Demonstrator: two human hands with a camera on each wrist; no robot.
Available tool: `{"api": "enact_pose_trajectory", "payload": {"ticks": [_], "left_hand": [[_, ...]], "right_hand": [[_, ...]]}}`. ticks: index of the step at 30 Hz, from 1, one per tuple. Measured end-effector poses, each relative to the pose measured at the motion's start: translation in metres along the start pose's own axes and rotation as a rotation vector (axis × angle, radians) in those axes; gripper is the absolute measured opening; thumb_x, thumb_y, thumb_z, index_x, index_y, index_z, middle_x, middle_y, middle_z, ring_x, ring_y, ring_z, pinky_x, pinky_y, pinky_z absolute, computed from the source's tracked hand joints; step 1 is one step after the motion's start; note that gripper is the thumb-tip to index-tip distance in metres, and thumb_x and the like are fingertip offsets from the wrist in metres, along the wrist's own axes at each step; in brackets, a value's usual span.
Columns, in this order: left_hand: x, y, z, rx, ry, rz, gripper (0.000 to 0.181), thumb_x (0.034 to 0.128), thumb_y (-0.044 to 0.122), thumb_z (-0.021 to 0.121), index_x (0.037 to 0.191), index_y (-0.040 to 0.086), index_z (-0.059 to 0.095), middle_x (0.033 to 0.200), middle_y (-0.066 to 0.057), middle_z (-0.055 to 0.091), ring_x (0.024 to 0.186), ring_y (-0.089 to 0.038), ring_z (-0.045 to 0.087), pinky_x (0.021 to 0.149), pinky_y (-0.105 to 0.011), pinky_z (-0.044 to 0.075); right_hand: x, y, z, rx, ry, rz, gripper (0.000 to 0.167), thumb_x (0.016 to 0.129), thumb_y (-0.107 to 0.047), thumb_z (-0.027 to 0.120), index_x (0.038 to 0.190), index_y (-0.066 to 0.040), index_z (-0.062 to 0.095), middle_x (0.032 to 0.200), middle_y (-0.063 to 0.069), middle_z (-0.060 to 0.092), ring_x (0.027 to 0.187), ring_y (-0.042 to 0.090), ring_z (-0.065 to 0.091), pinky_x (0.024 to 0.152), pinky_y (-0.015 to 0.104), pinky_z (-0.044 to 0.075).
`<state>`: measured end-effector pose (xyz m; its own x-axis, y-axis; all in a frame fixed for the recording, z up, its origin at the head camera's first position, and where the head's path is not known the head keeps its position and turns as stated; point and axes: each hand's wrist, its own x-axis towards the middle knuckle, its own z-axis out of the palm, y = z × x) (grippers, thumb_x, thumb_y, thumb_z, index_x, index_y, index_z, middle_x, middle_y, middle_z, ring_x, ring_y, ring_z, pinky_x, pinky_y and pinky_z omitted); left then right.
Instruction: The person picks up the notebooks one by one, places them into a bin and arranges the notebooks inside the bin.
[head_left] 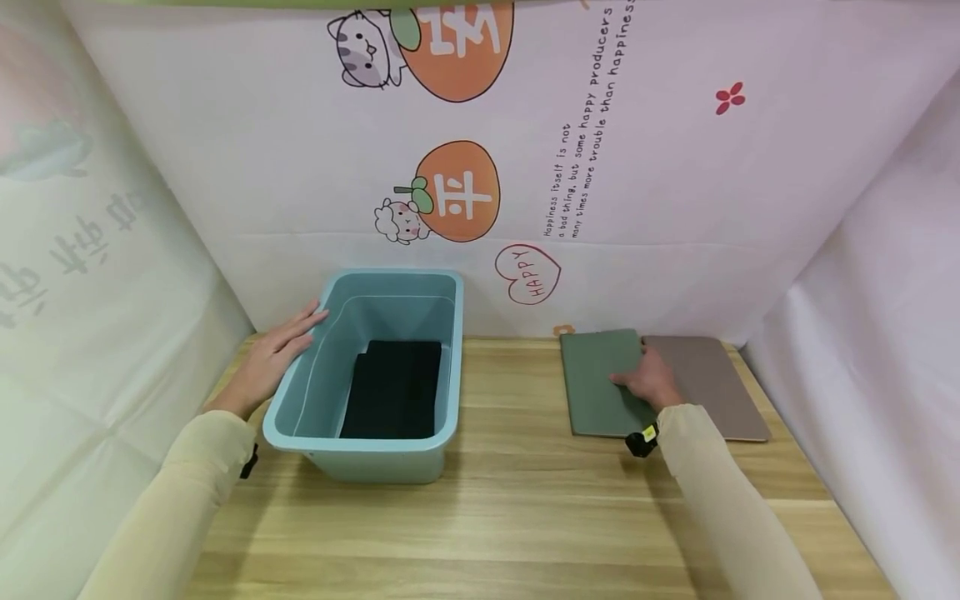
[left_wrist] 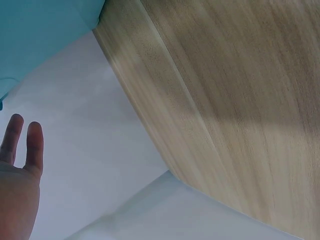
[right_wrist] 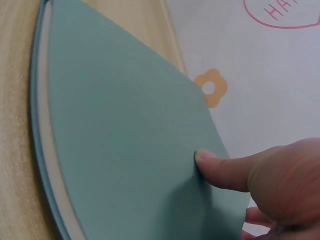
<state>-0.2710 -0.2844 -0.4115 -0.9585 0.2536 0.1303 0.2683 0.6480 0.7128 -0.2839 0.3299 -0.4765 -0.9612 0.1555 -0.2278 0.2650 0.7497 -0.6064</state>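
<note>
A green notebook is on the right of the table, and my right hand grips its right edge. In the right wrist view the thumb presses on the notebook's cover, while the fingers curl round the edge and are partly hidden. Beside it lies a brownish-mauve notebook, partly covered by my right hand and sleeve. My left hand touches the left rim of a blue plastic bin with its fingers extended. Flat black items lie inside the bin; their kind cannot be made out.
The wooden table meets a white printed cloth backdrop behind the bin and notebooks. White cloth also hangs along both sides. Bare wood shows between the bin and the green notebook.
</note>
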Motion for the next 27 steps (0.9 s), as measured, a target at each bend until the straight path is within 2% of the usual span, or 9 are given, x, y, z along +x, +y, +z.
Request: {"api": "enact_pose_trajectory", "payload": {"ticks": [5, 13, 20, 24, 27], "left_hand": [[0.001, 0.001, 0.001, -0.005, -0.001, 0.001, 0.046, 0.1100, 0.044, 0.040, 0.156, 0.044, 0.037, 0.168, 0.024, 0.015, 0.161, -0.029, 0.013, 0.124, -0.068, 0.016], [0.001, -0.002, 0.002, -0.011, -0.003, -0.018, 0.046, 0.1101, 0.044, 0.040, 0.156, 0.043, 0.037, 0.166, 0.027, 0.015, 0.161, -0.028, 0.012, 0.124, -0.067, 0.016], [0.001, 0.000, 0.002, -0.011, -0.006, -0.010, 0.046, 0.1102, 0.044, 0.040, 0.156, 0.042, 0.037, 0.166, 0.027, 0.015, 0.161, -0.028, 0.013, 0.124, -0.067, 0.016], [0.000, 0.002, 0.001, -0.014, -0.004, -0.007, 0.046, 0.1101, 0.044, 0.040, 0.156, 0.042, 0.037, 0.166, 0.027, 0.015, 0.161, -0.028, 0.013, 0.124, -0.067, 0.016], [-0.001, 0.002, 0.000, -0.015, -0.003, -0.005, 0.046, 0.1100, 0.044, 0.040, 0.156, 0.042, 0.037, 0.166, 0.027, 0.015, 0.161, -0.028, 0.013, 0.124, -0.068, 0.016]], "right_hand": [[-0.004, 0.001, -0.006, 0.097, -0.043, -0.006, 0.088, 0.099, -0.012, 0.063, 0.159, 0.013, 0.002, 0.158, 0.043, 0.020, 0.142, 0.059, 0.031, 0.111, 0.068, 0.039], [-0.007, 0.000, -0.015, 0.181, -0.099, -0.078, 0.071, 0.102, -0.001, 0.050, 0.159, 0.011, 0.010, 0.155, 0.040, 0.027, 0.137, 0.058, 0.038, 0.103, 0.070, 0.045], [-0.011, 0.000, -0.020, 0.246, -0.134, -0.116, 0.067, 0.103, 0.004, 0.041, 0.160, 0.009, 0.007, 0.161, 0.039, 0.019, 0.142, 0.057, 0.032, 0.109, 0.070, 0.040], [-0.013, 0.003, -0.022, 0.267, -0.157, -0.166, 0.064, 0.104, 0.005, 0.037, 0.160, 0.009, 0.007, 0.160, 0.039, 0.019, 0.142, 0.056, 0.033, 0.109, 0.066, 0.042], [-0.015, 0.005, -0.024, 0.294, -0.171, -0.172, 0.066, 0.104, 0.004, 0.035, 0.161, 0.007, 0.003, 0.161, 0.040, 0.015, 0.144, 0.056, 0.030, 0.107, 0.062, 0.044]]}}
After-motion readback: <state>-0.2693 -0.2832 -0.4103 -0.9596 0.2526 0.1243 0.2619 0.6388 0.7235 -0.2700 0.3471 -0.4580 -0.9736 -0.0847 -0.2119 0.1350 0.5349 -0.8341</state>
